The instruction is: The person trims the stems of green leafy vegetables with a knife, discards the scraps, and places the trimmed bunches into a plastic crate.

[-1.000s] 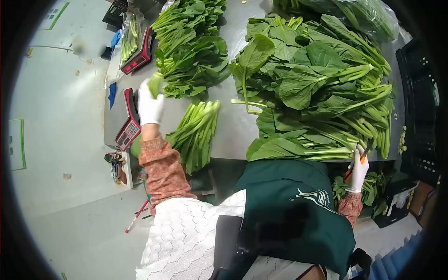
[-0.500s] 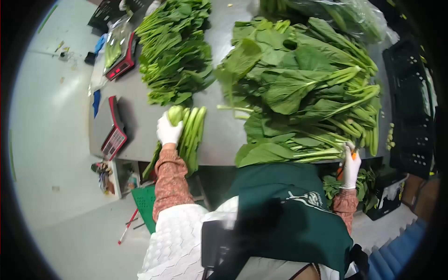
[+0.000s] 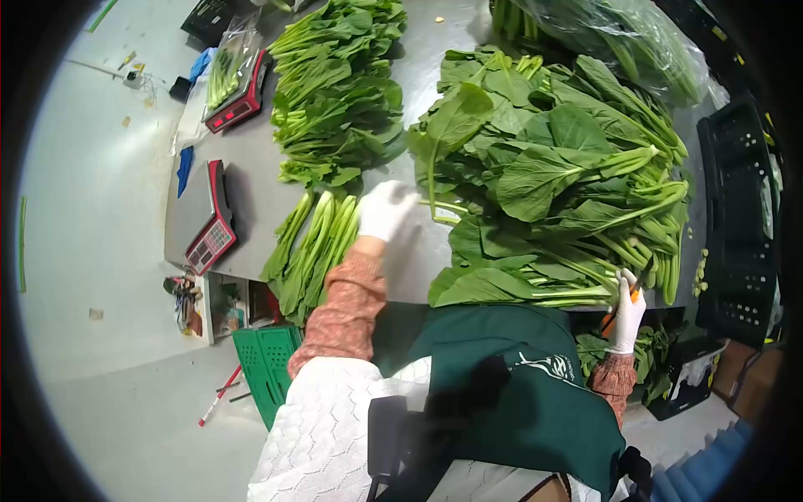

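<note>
My left hand (image 3: 386, 209), in a white glove, hovers over the steel table (image 3: 251, 180) with nothing in it, between a small bundle of trimmed green stalks (image 3: 314, 247) and the big heap of leafy greens (image 3: 552, 176). The hand is slightly blurred. My right hand (image 3: 626, 314), also gloved, sits at the table's front edge by the heap's stem ends, closed on an orange-handled knife (image 3: 609, 316).
A second pile of greens (image 3: 335, 100) lies further back. Two red-and-black scales (image 3: 213, 222) (image 3: 242, 96) stand along the table's left side. Black crates (image 3: 736, 217) flank the right, a green crate (image 3: 266, 360) sits on the floor, and bagged greens (image 3: 619, 33) lie at the back.
My left hand carried a green stalk from near the scale, laid it on the small bundle, then moved right, empty, toward the big heap. My right hand stayed put.
</note>
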Demonstrator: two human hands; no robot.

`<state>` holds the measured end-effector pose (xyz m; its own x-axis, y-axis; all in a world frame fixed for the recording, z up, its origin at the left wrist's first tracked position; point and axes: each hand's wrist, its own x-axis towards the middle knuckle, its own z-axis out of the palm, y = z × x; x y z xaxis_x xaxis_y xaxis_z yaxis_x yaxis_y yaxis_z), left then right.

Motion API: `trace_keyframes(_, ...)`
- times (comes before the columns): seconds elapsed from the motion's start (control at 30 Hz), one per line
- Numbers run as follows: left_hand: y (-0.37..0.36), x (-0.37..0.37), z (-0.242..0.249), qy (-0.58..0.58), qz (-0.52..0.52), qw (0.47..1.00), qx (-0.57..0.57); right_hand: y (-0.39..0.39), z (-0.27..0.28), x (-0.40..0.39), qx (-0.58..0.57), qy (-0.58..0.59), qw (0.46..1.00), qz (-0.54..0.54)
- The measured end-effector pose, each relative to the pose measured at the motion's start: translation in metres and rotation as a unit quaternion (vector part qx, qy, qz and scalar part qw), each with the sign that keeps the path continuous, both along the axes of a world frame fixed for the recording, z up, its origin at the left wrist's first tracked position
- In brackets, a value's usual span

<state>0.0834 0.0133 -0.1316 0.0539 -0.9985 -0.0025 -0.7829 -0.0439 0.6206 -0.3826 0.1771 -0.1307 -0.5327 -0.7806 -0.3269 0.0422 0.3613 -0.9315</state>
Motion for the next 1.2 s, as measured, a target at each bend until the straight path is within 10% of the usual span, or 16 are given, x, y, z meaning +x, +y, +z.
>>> trace_keyframes(0.17, -0.020, -0.054, -0.033, -0.172, 0.001, 0.983, 0.065, 0.000, 0.015, 0.001, -0.028, 0.030, 0.999, -0.023)
trace_keyframes(0.37, 0.026, -0.040, -0.029, -0.023, -0.037, 0.979, -0.201, 0.023, 0.024, -0.011, -0.005, 0.034, 0.996, -0.085)
trace_keyframes(0.57, 0.057, -0.039, 0.006, -0.280, -0.314, 0.904, -0.079, 0.019, 0.003, -0.030, -0.053, 0.011, 0.990, -0.133)
trace_keyframes(0.9, 0.026, -0.162, 0.126, 0.025, -0.334, 0.920, -0.202, -0.058, 0.060, -0.065, -0.116, 0.008, 0.980, -0.161)
trace_keyframes(1.1, 0.021, -0.273, 0.156, 0.060, -0.445, 0.860, -0.244, -0.148, 0.060, -0.082, 0.063, 0.363, 0.922, -0.119)
trace_keyframes(1.2, 0.015, -0.294, 0.156, 0.069, -0.470, 0.858, -0.197, -0.138, 0.042, -0.092, -0.077, 0.109, 0.990, -0.044)
